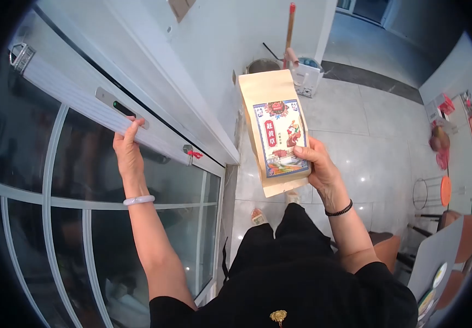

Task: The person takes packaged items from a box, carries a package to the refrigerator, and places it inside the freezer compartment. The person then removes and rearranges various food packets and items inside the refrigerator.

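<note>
In my right hand (pixel 323 164) is a tan paper packet (pixel 277 131), its thumb over the front and the fingers behind. A colourful label with red and dark characters covers the packet's middle, and its plain top end points away from me. On the left, my left hand (pixel 129 156) grips the recessed handle (pixel 107 101) of a sliding glass door (pixel 154 128), with fingertips at the handle's lower end. Part of that grip is hidden by the hand itself. A red-tagged metal catch (pixel 189 153) sits further along the door frame.
A bucket (pixel 263 66) and a white box (pixel 308 79) stand by the far wall, with a wooden-handled tool (pixel 290 27). To the right are a table (pixel 433 257) with plates, brown chairs (pixel 386 251) and an orange round stool (pixel 446 190). Grey tiles cover the floor.
</note>
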Demonstrator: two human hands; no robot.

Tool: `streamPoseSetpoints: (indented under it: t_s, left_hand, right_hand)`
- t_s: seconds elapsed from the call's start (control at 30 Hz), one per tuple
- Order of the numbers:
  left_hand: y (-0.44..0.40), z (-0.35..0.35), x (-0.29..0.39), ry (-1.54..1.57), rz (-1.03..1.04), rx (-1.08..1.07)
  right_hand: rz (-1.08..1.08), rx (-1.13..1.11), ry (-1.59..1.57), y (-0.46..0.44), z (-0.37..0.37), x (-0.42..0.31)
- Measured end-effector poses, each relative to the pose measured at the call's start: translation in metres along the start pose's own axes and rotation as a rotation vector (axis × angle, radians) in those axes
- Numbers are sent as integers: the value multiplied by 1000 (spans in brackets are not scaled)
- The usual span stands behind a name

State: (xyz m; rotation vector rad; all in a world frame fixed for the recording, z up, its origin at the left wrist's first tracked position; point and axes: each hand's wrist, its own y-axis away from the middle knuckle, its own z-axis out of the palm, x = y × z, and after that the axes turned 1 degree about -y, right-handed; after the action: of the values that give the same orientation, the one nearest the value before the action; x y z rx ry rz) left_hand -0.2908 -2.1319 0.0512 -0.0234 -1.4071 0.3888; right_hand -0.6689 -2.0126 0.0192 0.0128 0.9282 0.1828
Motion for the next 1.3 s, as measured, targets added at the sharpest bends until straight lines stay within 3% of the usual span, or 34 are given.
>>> streamPoseSetpoints:
  t_s: [0.2, 0.47, 0.8, 1.1, 1.17, 1.2, 1.27, 1.3]
  left_hand:
    - [65, 26, 27, -105, 166, 170]
    - [148, 1, 26, -118, 164, 352]
    - [249, 28, 37, -263, 227, 680]
    - [325, 49, 35, -409, 236, 978]
    - [333, 86, 31, -985, 419, 1468]
    - [335, 112, 35, -986, 422, 1480]
    - [330, 167, 44, -1402, 547, 1480]
    - [324, 180, 34, -1242, 466, 1316]
  right_hand:
    - [90, -217, 25, -9, -24, -24]
    - [162, -368, 188, -44, -46, -39]
    - [288, -723, 226, -97, -52, -60]
    - [353, -878, 245, -121, -48, -62]
    - [374, -908, 245, -124, -47, -63]
    - [390, -912, 231, -125, -46, -63]
    - [399, -950, 208, -129, -40, -59]
    - [415, -979, 200, -131, -34, -60]
